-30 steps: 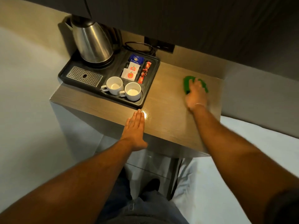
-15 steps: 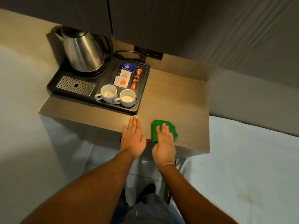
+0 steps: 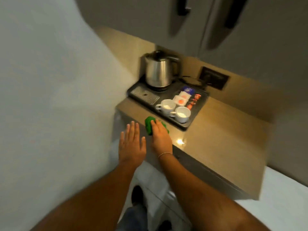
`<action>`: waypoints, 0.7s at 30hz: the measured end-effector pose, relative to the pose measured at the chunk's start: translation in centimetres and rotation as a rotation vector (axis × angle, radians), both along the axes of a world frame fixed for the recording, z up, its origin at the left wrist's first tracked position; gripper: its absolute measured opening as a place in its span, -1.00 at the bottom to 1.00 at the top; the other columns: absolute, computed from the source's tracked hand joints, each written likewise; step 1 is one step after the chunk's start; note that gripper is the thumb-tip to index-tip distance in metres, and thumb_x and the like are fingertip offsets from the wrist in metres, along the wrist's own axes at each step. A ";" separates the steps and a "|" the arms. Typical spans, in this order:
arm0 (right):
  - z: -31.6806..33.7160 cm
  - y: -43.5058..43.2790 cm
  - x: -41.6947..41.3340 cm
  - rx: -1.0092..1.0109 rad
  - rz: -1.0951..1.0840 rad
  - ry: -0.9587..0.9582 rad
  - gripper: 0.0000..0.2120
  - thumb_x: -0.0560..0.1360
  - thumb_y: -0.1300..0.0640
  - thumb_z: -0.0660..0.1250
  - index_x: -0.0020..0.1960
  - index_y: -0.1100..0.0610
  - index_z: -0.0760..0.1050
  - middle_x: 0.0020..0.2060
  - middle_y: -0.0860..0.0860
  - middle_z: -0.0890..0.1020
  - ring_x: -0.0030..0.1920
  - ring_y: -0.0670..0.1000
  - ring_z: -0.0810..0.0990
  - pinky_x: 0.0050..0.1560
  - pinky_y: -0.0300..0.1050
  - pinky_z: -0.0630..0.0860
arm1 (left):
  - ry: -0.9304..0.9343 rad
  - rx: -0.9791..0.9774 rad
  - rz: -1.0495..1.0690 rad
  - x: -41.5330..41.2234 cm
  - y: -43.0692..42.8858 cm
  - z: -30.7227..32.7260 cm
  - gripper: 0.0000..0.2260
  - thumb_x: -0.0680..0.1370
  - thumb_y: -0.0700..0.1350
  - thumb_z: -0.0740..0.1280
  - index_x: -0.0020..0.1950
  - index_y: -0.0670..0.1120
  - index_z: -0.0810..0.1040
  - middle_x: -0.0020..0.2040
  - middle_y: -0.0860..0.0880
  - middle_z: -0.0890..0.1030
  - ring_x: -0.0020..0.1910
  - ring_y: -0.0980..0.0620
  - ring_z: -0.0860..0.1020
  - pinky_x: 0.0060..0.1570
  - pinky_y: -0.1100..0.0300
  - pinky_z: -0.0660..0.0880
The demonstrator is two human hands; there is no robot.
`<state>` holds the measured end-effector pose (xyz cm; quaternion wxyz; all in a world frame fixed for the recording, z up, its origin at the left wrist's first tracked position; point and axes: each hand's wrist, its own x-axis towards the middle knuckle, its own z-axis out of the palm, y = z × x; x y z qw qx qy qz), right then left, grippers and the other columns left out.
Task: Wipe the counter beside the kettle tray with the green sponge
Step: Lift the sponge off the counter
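Two hands low at the counter's [image 3: 216, 130] front edge: left hand [image 3: 132, 146] flat, fingers spread, holding nothing, hovering just off the near-left corner; right hand [image 3: 160, 135] palm-down, pressing the sponge [image 3: 148, 126] onto the narrow strip in front of the tray [image 3: 198, 112]. Risk one: overshooting left and dragging the sponge off the corner, since little counter remains that side. Risk two: drifting back into the tray rim, jolting the cups [image 3: 173, 109] just behind, maybe the kettle [image 3: 159, 72] too; frame blurred, exact sponge-to-tray gap unclear.
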<state>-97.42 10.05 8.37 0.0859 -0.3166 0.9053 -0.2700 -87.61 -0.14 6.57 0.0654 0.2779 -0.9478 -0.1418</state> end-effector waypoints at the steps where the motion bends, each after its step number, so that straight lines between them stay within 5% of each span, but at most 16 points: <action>1: 0.5 -1.4 1.0 -0.013 0.041 0.004 -0.41 0.65 0.27 0.29 0.65 0.19 0.25 0.65 0.22 0.27 0.65 0.22 0.25 0.62 0.14 0.27 | -0.043 -0.043 0.030 2.1 -1.2 0.2 -0.38 0.73 0.11 0.01 0.75 -0.13 0.06 0.77 -0.14 0.06 0.75 -0.12 0.05 0.69 -0.18 0.03; 6: 2.0 -7.0 9.2 -0.094 0.220 0.000 -0.37 0.58 0.33 0.26 0.64 0.15 0.30 0.63 0.17 0.33 0.61 0.23 0.33 0.55 0.21 0.39 | -0.171 -0.022 0.318 12.5 -5.2 2.5 -0.38 0.76 0.16 -0.03 0.76 -0.08 -0.03 0.79 -0.09 -0.04 0.76 -0.07 -0.04 0.69 -0.11 -0.11; 12: 1.3 -12.5 26.3 -0.094 0.578 -0.072 -0.38 0.54 0.41 0.28 0.59 0.19 0.38 0.54 0.22 0.46 0.52 0.28 0.46 0.50 0.26 0.44 | -0.113 0.038 0.585 32.4 -5.0 3.2 -0.43 0.77 0.09 -0.08 0.76 -0.05 -0.08 0.79 -0.01 -0.10 0.75 0.00 -0.15 0.72 -0.10 -0.17; 21: -1.8 -16.0 52.4 0.164 0.916 -0.330 -0.46 0.60 0.34 0.25 0.53 -0.01 0.47 0.40 0.07 0.63 0.36 0.15 0.62 0.49 0.01 0.46 | -0.141 0.142 0.924 58.6 -3.0 -1.6 -0.45 0.76 0.09 -0.18 0.75 -0.03 -0.13 0.78 0.02 -0.14 0.73 0.05 -0.25 0.68 0.02 -0.29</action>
